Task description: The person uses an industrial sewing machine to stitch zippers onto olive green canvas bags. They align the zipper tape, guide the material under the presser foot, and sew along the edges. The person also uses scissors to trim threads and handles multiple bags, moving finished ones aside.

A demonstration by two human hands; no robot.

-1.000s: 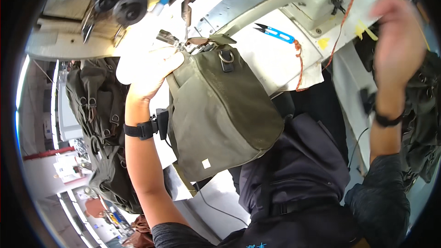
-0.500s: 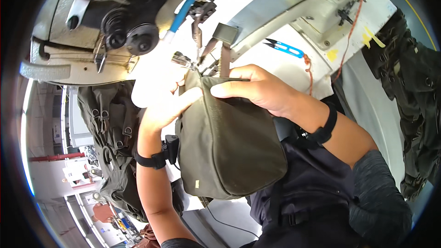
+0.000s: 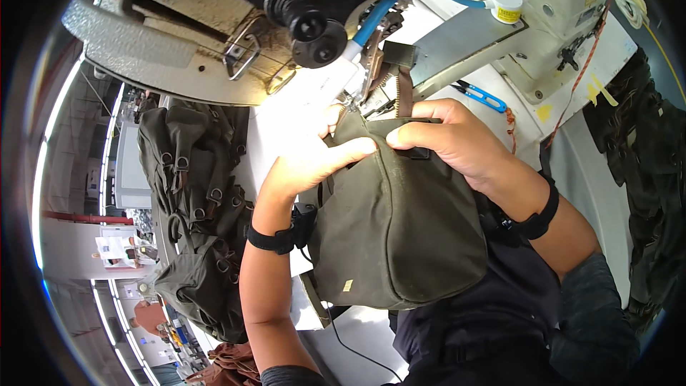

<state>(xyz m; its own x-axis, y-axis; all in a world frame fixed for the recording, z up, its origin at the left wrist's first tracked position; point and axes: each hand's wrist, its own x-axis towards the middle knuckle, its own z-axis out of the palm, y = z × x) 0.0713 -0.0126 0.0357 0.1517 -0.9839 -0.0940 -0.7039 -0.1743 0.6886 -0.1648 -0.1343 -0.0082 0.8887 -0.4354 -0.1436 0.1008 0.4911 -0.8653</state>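
Two bare hands are being used on one olive bag (image 3: 421, 236). By the left hand (image 3: 307, 161), the left part of the upper edge is being gripped narrowly, with the thumb lying flat on the cloth; its fingers are being partly washed out by strong light. By the right hand (image 3: 457, 139), the same edge is being pinched between the thumb and the bent fingers. Both thumbs are being pointed toward each other, apart, with the seam between. One black wristband (image 3: 275, 240) is being worn on each arm, two in total.

The bag is being held before the person's body, its top near the working parts of one sewing machine (image 3: 179, 78); if these are being touched, it cannot be told. Its contents are being hidden. One zipper (image 3: 404, 93) is being seen at its top. The contents of one small round pot (image 3: 506, 6) are also being hidden. One pair of blue snips (image 3: 484, 99) is being seen on the white tabletop (image 3: 616, 58).
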